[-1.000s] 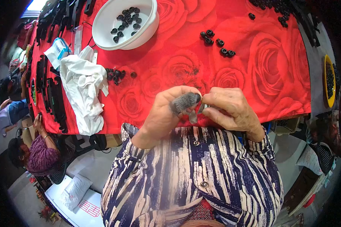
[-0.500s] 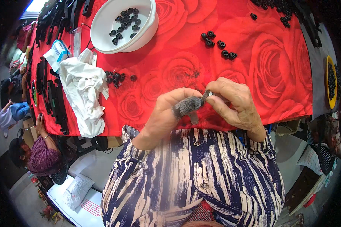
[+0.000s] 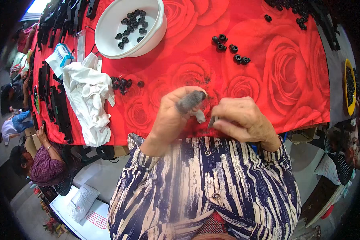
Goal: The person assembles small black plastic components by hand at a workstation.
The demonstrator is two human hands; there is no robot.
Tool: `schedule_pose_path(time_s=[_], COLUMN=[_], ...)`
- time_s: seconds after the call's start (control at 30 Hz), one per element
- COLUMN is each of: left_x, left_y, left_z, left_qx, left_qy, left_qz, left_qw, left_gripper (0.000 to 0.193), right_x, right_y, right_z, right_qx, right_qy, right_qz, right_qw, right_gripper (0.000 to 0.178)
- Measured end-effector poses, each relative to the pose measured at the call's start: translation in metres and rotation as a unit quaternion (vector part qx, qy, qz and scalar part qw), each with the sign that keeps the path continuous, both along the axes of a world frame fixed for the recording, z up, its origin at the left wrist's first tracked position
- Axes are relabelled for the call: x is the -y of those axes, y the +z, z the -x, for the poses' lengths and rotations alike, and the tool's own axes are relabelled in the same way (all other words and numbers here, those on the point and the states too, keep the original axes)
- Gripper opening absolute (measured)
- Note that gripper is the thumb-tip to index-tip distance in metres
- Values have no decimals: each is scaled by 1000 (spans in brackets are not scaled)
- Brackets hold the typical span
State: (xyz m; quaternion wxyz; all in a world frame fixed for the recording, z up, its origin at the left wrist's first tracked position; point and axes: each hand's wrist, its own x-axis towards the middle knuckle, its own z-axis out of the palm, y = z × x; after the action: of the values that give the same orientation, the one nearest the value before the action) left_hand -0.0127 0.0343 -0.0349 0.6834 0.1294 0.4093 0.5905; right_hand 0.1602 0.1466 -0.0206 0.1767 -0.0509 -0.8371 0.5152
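My left hand (image 3: 168, 114) is raised over the near edge of the table. A grey knitted finger cover (image 3: 189, 102) wraps one of its digits, and a paler cover (image 3: 200, 116) shows on another fingertip. Pinched at the tips is a small black part (image 3: 204, 95), mostly hidden by the fingers. Close by on the right, my right hand (image 3: 244, 120) is closed, blurred by motion, around a small flat metal blade (image 3: 211, 122) that points toward the left hand. Blade and black part are apart. Dark crumbs (image 3: 206, 80) lie on the cloth just beyond.
A white bowl (image 3: 156, 38) with several black round parts stands at the far left. More black parts (image 3: 221, 47) sit beyond my hands. A white cloth (image 3: 86, 100) and long black pieces (image 3: 58, 108) lie left; a yellow tray (image 3: 351, 106) is at right. Another person (image 3: 46, 164) sits left.
My right hand with the blade has dropped down and toward me, away from the left fingers. My left hand has turned, its covered digit now tilted upward.
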Motion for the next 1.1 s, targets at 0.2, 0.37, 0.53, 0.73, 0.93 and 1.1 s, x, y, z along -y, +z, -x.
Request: schedule_pose_path(time_s=[0.2, 0.37, 0.53, 0.73, 0.93, 1.1], left_x=[-3, -4, -3, -2, -1, -2], left_y=[2, 3, 2, 13, 13, 12], left_z=[0, -4, -2, -6, -6, -6], left_qx=[44, 58, 59, 54, 65, 70], left_qy=[21, 31, 6, 8, 4, 7], left_qz=[-15, -17, -15, 9, 5, 2], left_qw=[999, 998, 998, 998, 998, 998], left_gripper=[24, 22, 23, 23, 20, 20], right_x=[0, 7, 8, -4, -4, -8], right_y=[8, -6, -9, -6, -4, -5], right_z=[2, 2, 7, -8, -7, -9], right_qx=[45, 10, -45, -47, -79, -77], right_qy=[-179, -241, -292, -163, -135, -75], right_qz=[86, 88, 110, 487, 584, 626], right_qw=[979, 966, 949, 857, 796, 772], right_gripper=[30, 31, 27, 22, 28, 25])
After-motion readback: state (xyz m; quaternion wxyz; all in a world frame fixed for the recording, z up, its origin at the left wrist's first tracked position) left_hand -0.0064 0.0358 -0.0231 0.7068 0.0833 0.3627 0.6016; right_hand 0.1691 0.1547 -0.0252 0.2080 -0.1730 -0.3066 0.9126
